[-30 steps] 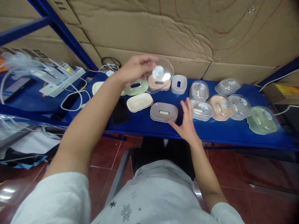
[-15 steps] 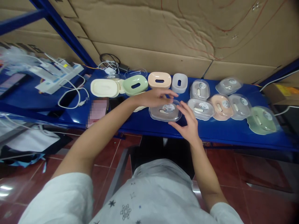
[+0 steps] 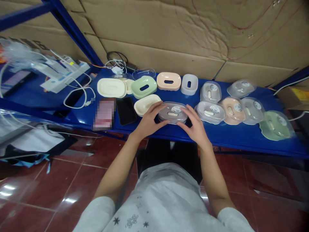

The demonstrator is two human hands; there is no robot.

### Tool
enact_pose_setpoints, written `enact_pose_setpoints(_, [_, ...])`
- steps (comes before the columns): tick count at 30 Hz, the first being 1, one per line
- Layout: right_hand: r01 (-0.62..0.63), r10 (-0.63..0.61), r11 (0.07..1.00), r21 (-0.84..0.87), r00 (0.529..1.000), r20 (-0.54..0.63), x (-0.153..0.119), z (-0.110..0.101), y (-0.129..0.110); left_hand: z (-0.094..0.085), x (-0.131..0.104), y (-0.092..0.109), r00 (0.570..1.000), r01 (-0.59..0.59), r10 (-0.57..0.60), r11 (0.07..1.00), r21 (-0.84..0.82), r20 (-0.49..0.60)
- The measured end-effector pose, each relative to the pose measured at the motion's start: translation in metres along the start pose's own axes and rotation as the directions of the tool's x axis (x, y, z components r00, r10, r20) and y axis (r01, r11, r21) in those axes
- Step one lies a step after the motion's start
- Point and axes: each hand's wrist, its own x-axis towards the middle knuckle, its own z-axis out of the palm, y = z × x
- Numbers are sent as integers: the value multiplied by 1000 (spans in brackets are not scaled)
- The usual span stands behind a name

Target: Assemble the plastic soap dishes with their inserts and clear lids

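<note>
A grey soap box with a clear lid and a round label [image 3: 166, 113] rests near the front edge of the blue table [image 3: 231, 137]. My left hand [image 3: 150, 122] grips its left end, thumb at the front and fingers behind. On its right end my right hand [image 3: 196, 127] does the same. Just left of the box, partly behind my left hand, lies a cream soap dish [image 3: 145, 103]. Close to my right hand stands another lidded grey box [image 3: 205, 113], and past it a lidded peach box [image 3: 233, 112].
Along the back stand a cream tray [image 3: 111, 87], a green slotted dish [image 3: 141, 88], a peach one [image 3: 169, 85] and a grey one [image 3: 189, 88]. Two phones, one black [image 3: 126, 111], lie left. A power strip [image 3: 65, 77] with cables is farther left. A lidded green box [image 3: 274, 129] stands right.
My left hand has come down from above the lid to the box's left end, uncovering the cream dish and black phone. My right hand has stayed at the right end.
</note>
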Motion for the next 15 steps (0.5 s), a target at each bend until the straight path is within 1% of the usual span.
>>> enact_pose_setpoints(3, [8,-7,1000,-14,999,34,-1,-2,-1,2,0,-1,1000,-11,11,1000,3,-11])
enact_pose_setpoints(6, [0,0,1000,-13,999,35,1,-2,0,4,1,-3,999,-28,28,999,20,-15])
enact_pose_setpoints(11, [25,-24,999,-46,999,37,2,2,3,8,-3,-3,998,-55,59,976,209,-11])
enact_pose_setpoints(13, [34,-34,997,-74,999,7,2,5,4,9,-4,-1,999,-52,52,968,247,9])
enact_pose_setpoints(15, [24,-30,994,-107,998,-53,1,6,5,9,-4,1,999,-35,30,965,258,22])
